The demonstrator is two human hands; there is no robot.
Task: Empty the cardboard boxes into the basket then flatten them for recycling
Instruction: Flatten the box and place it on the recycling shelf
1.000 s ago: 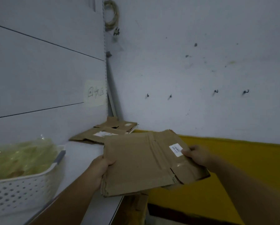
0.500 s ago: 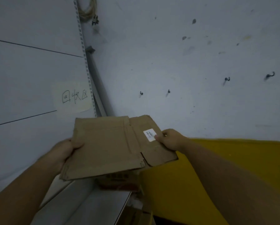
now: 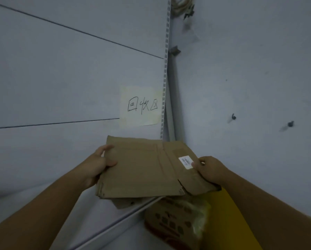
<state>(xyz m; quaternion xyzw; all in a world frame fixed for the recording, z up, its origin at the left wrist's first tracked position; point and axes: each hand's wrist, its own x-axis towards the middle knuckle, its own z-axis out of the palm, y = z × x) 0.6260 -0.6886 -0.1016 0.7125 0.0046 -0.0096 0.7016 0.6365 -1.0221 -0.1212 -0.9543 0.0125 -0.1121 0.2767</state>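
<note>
A flattened brown cardboard box (image 3: 143,166) with a small white label lies flat between both hands, low over the far corner of the white shelf (image 3: 64,201). My left hand (image 3: 98,165) grips its left edge, thumb on top. At the right edge, beside the label, my right hand (image 3: 208,168) pinches it. More flattened cardboard (image 3: 124,203) peeks out underneath it on the shelf. The basket is out of view.
A handwritten paper note (image 3: 142,105) is stuck on the left wall panel above the cardboard. Below the shelf edge stands a printed brown box (image 3: 171,224) with a plastic bag. Small hooks (image 3: 233,116) stick out of the right wall; a yellow band runs low at right.
The view swung left and up, and the basket left the frame. Both hands carried the flattened box forward into the shelf corner, over the stacked cardboard.
</note>
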